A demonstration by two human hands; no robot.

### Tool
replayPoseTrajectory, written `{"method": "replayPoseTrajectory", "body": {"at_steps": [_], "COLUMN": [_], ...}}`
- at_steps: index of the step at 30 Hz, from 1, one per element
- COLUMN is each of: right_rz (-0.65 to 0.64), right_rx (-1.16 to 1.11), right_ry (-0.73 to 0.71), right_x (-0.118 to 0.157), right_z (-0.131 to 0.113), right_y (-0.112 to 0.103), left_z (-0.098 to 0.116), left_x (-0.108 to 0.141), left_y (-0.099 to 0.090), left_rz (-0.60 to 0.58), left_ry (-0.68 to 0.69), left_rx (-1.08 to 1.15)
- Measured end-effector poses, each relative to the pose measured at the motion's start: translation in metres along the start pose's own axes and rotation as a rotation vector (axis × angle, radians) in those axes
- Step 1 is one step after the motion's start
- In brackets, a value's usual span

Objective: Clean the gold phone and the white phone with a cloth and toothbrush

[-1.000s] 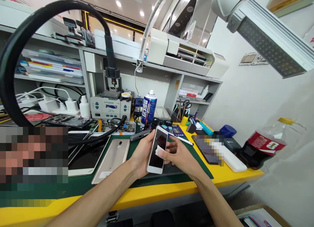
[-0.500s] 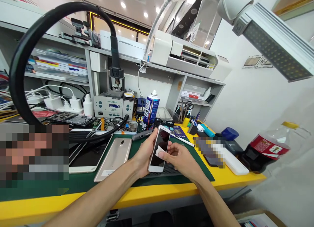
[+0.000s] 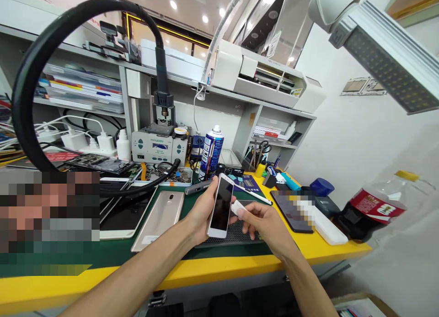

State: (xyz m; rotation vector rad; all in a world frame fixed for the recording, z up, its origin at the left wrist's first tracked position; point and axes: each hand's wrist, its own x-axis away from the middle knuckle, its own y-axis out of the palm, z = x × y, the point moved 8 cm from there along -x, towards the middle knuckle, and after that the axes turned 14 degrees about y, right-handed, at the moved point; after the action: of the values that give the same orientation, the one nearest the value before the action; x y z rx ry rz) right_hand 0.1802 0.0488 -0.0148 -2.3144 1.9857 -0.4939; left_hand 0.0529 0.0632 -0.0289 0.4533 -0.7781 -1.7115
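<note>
My left hand (image 3: 203, 214) is closed round a white smartphone (image 3: 221, 207), held tilted with its dark screen facing me. Between the thumb and fingers of my right hand (image 3: 259, 221) is a small white wipe (image 3: 237, 207), just off the phone's right edge. Below both hands lies a dark perforated mat (image 3: 236, 235) on the green work mat (image 3: 192, 255). A gold phone (image 3: 163, 219) rests face down to the left of my left forearm.
A blue spray can (image 3: 211, 152) stands behind the phone, near a grey rework station (image 3: 159, 148). A thick black hose (image 3: 20, 93) arches over the left side. To the right are a dark phone (image 3: 291, 212), a white bar-shaped case (image 3: 325, 228) and a cola bottle (image 3: 373, 205).
My right hand has moved right, taking the white wipe off the phone's screen to beside its edge. The phone in my left hand has shifted slightly left.
</note>
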Motion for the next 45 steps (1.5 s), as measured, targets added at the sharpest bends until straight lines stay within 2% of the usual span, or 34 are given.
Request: {"method": "replayPoseTrajectory", "body": {"at_steps": [3,8,12,16,20,25,30,32,34,36,40,42,45], "right_rz": [-0.068,-0.230,-0.256,-0.278,-0.273,-0.176,-0.027,0.080,0.131,0.094,-0.090,-0.112,-0.095], "right_rx": [-0.128,-0.150,-0.128,-0.135,-0.170,-0.159,-0.108,-0.152,-0.213,-0.249,-0.209,-0.235,-0.261], "right_ry": [0.005,-0.004,0.068,0.128,0.146,0.062,-0.048,-0.112,-0.133,-0.102,0.029,0.063,0.019], "right_x": [0.009,0.025,0.026,0.025,0.024,0.020,-0.002,-0.012,-0.017,-0.016,0.009,0.022,0.026], "right_z": [-0.008,-0.020,-0.010,0.002,0.001,-0.012,-0.036,-0.050,-0.056,-0.051,-0.016,-0.001,-0.002], "right_y": [0.013,0.055,0.074,0.084,0.085,0.072,0.046,0.031,0.023,0.029,0.066,0.076,0.077], "left_z": [-0.004,-0.007,-0.002,0.000,0.000,-0.002,-0.006,-0.006,-0.004,-0.003,-0.003,-0.001,0.003], "left_x": [-0.001,0.000,0.000,-0.008,-0.012,-0.007,-0.004,-0.004,-0.003,-0.003,-0.006,-0.008,-0.006], "left_y": [-0.004,-0.008,-0.014,-0.015,-0.018,-0.018,-0.007,-0.005,-0.006,-0.006,-0.011,-0.012,-0.007], "left_rz": [0.038,0.119,0.203,0.138,0.123,0.116,-0.041,-0.056,-0.036,-0.026,0.019,0.032,-0.013], "left_ry": [-0.013,-0.014,0.072,0.143,0.189,0.201,0.212,0.225,0.242,0.247,0.254,0.261,0.301], "left_rx": [-0.025,-0.092,-0.188,-0.175,-0.178,-0.214,-0.200,-0.212,-0.213,-0.218,-0.177,-0.158,-0.159]}}
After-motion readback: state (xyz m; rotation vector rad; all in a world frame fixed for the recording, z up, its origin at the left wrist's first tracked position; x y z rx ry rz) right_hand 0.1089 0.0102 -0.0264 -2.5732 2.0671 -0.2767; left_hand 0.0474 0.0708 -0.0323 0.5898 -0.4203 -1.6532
